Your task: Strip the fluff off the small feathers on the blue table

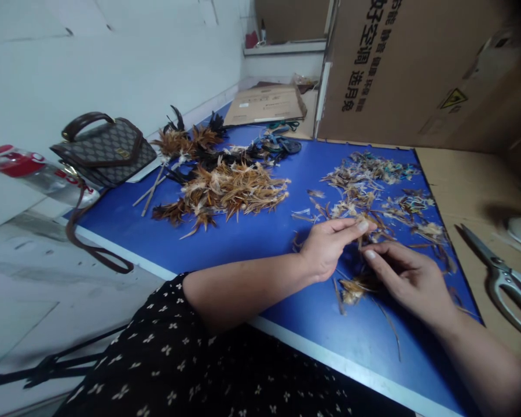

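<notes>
My left hand (327, 246) is closed in a pinch, thumb on top, on a small brown feather. Just right of it and slightly nearer, my right hand (408, 278) pinches the lower end of the same feather, which shows as a thin strip between the fingertips. Below the hands lies a small tan feather tuft (353, 289) on the blue table (295, 341). Beyond them spreads a loose scatter of feather scraps (356, 197), brown, white and some teal. To the left is a large heap of golden-brown feathers (234, 188).
Black and brown feather bunches (200, 139) with crossed sticks lie behind the heap. A patterned handbag (113, 153) and a bottle (39, 174) stand at the left. Scissors (499, 266) rest on cardboard at the right. A large carton (399, 75) closes off the back right.
</notes>
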